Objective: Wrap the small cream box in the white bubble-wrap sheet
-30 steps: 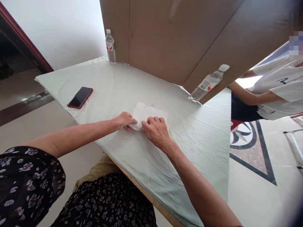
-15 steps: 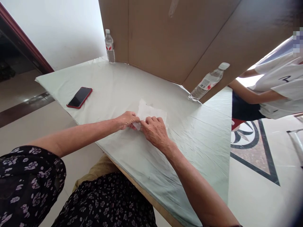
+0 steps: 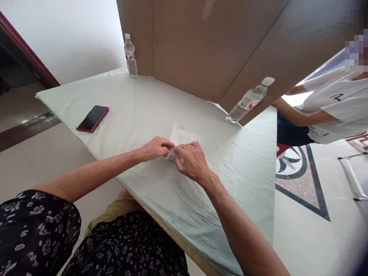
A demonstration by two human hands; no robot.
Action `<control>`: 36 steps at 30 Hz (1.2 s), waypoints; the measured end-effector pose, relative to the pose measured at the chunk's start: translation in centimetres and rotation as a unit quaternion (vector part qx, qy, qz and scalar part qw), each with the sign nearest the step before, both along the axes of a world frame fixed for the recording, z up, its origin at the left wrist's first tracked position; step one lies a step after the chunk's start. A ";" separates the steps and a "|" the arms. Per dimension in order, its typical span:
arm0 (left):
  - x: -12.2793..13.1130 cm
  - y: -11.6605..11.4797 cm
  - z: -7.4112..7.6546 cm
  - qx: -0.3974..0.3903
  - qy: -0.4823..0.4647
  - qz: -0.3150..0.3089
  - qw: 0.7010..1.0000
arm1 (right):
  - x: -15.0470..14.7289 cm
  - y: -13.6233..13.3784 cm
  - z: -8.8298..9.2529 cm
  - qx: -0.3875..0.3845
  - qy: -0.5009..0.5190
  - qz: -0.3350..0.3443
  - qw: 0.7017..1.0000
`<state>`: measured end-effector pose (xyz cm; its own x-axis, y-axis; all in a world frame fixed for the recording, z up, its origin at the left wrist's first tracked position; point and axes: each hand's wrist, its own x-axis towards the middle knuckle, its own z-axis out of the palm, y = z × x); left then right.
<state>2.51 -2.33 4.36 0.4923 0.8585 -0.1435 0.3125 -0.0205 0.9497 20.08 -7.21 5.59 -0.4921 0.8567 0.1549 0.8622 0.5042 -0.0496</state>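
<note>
So on the far left of the table [image 3: 138, 103] there's a red-cased smartphone [image 3: 92, 119] lying face up, and behind it a clear water bottle [image 3: 130, 59] stands upright by the brown cardboard panel [image 3: 186, 42]. Next comes the person's left hand [image 3: 156, 148], thumb and fingers pinching the crumpled near-left edge of a thin white sheet [image 3: 186, 135]. Most of that sheet spreads out flat on the table beyond the grip, away from the person. The right hand [image 3: 191, 161] is curled over the sheet's near side, knuckles up, just beside the left fingertips; can't tell if it's pinching too. Further right, another bottle [image 3: 249, 101] leans, then someone in a white T-shirt [image 3: 327, 111].
</note>
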 end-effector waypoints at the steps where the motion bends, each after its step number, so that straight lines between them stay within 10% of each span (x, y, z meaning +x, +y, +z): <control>1: 0.2 -0.2 -0.5 0.092 0.044 -0.011 0.995 | 0.4 0.0 -0.1 -0.006 0.021 0.003 1.000; 7: 1.1 -0.8 -3.5 0.426 0.157 -0.013 0.891 | 5.8 -1.2 0.2 0.036 0.209 -0.086 0.973; 12: 1.0 -1.1 -3.6 0.424 0.165 -0.048 0.889 | 8.9 -2.8 -0.9 -0.203 0.313 -0.303 0.877; 17: 1.3 -1.9 -2.6 0.395 0.198 -0.059 0.895 | 6.5 -2.0 -3.8 -0.256 0.471 -0.340 0.773; 36: 2.1 -1.1 0.3 0.339 0.312 -0.158 0.873 | 1.1 0.3 -3.1 -0.163 0.544 -0.286 0.772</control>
